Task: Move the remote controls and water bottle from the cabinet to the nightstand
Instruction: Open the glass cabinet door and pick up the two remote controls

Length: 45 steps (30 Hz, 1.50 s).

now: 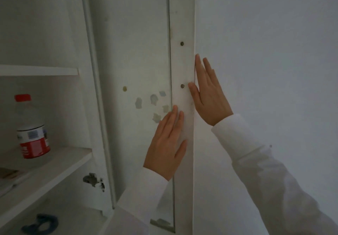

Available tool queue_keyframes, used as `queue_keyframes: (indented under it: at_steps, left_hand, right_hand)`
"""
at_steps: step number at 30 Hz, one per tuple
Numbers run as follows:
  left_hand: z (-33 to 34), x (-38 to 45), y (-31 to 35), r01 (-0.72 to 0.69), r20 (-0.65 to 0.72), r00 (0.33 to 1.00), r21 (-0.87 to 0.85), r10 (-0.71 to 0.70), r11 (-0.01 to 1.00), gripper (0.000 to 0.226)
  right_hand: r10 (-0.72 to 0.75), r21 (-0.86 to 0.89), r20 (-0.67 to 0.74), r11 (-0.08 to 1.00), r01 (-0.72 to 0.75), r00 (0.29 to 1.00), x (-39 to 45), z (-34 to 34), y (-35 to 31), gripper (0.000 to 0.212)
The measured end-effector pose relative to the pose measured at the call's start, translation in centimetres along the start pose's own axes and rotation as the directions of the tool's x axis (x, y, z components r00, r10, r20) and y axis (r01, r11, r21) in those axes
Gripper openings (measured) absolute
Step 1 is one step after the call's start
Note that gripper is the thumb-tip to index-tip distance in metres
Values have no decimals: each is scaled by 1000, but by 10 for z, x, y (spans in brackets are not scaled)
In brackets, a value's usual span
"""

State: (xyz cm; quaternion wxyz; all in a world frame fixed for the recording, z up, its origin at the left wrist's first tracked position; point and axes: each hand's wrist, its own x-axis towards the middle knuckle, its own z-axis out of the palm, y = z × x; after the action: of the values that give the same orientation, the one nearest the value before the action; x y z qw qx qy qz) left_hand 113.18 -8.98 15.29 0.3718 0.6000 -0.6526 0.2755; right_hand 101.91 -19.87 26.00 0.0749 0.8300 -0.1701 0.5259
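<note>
A clear water bottle (31, 127) with a red cap and red-and-white label stands on the middle shelf (54, 170) of the open white cabinet, at the far left. My left hand (165, 145) lies flat with straight fingers against the inside face of the open cabinet door (135, 51). My right hand (207, 95) is flat too, its fingers along the door's outer edge and its thumb on the edge strip. Both hands hold nothing. No remote control is plainly visible; flat objects (9, 177) at the shelf's left edge are too cut off to identify.
A dark blue object (41, 224) lies on the lower shelf. A metal hinge (93, 179) sits on the cabinet frame. Bits of sticker residue (155, 104) mark the door's inside. A plain white wall (274, 42) fills the right side.
</note>
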Motion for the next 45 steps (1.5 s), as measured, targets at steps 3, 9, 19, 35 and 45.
queue_keyframes:
  at_steps: [3, 9, 19, 35, 45]
  left_hand:
    - [17, 11, -5, 16, -8, 1000, 13, -16, 1000, 64]
    - [46, 31, -14, 42, -51, 998, 33, -40, 999, 60]
    - [48, 29, -20, 36, -107, 994, 51, -30, 998, 57]
    - [-34, 14, -30, 212, -238, 959, 233, -155, 949, 50]
    - [-106, -43, -30, 507, -387, 849, 403, -360, 762, 49]
  right_hand:
    - [-7, -16, 16, 1000, 7, 1000, 6, 10, 20, 58]
    - [-23, 6, 55, 1000, 22, 998, 17, 26, 51, 58]
    - [-61, 151, 20, 987, 57, 998, 18, 31, 56, 61]
    - [-261, 406, -70, 874, 266, 963, 8, 43, -1, 51]
    - [-357, 668, 28, 702, 248, 934, -4, 93, -76, 52]
